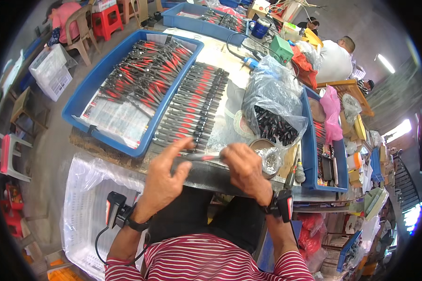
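A slim red-and-black pen-shaped tool (pixel 208 158) lies across the gap between my hands, slightly blurred, just over the table's near edge. My right hand (pixel 244 169) is closed at its right end, with curled fingers. My left hand (pixel 168 173) is open, thumb and forefinger spread around the tool's left end without visibly gripping it. Just beyond, a long row of similar red-and-black tools (pixel 192 105) lies side by side on the table. Right of the row, a clear plastic bag (pixel 272 93) holds many black parts (pixel 279 126). A round dish of small metal pieces (pixel 270 161) stands beside my right hand.
A blue tray (pixel 140 152) heaped with such tools stands left of the row. Another blue tray (pixel 343 180) is at the right, near a brush-like tool (pixel 299 174). A white plastic-lined crate (pixel 77 210) sits below the table's left edge. Other people are farther back.
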The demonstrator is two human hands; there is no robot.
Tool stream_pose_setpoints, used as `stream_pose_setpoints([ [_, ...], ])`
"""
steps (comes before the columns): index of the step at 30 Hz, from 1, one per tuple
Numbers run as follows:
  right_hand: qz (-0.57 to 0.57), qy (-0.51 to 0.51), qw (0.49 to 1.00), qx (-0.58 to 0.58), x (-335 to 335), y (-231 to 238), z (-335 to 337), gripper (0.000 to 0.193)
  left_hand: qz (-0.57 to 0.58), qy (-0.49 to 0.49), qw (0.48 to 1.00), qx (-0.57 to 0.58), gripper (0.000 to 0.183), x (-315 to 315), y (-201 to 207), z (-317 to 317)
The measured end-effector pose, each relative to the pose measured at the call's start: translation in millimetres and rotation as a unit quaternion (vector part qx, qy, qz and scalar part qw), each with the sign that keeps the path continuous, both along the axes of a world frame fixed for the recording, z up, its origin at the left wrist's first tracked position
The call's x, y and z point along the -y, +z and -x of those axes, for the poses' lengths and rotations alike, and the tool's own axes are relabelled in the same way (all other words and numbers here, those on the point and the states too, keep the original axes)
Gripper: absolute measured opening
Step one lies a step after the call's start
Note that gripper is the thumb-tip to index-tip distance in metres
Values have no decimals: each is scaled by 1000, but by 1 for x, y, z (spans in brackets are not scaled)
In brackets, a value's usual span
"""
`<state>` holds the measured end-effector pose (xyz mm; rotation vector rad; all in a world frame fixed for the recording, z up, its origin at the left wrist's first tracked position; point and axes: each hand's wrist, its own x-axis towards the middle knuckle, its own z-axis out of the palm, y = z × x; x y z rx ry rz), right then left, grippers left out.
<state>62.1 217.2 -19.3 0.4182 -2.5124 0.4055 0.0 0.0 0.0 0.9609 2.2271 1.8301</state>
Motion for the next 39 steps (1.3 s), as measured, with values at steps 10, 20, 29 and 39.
stream_pose_setpoints([
  [10,34,-104,993,-45,-38,-7,102,13,120,-22,979,163,30,38,-12,-1],
  [20,11,-130,991,-17,-28,-31,160,9,118,-21,980,156,29,50,-3,3],
  [29,15,-119,992,-26,-29,-37,165,10,126,-21,979,161,29,54,-9,10],
  [39,55,-125,991,0,-25,-37,158,13,131,-29,977,164,29,53,-14,11],
])
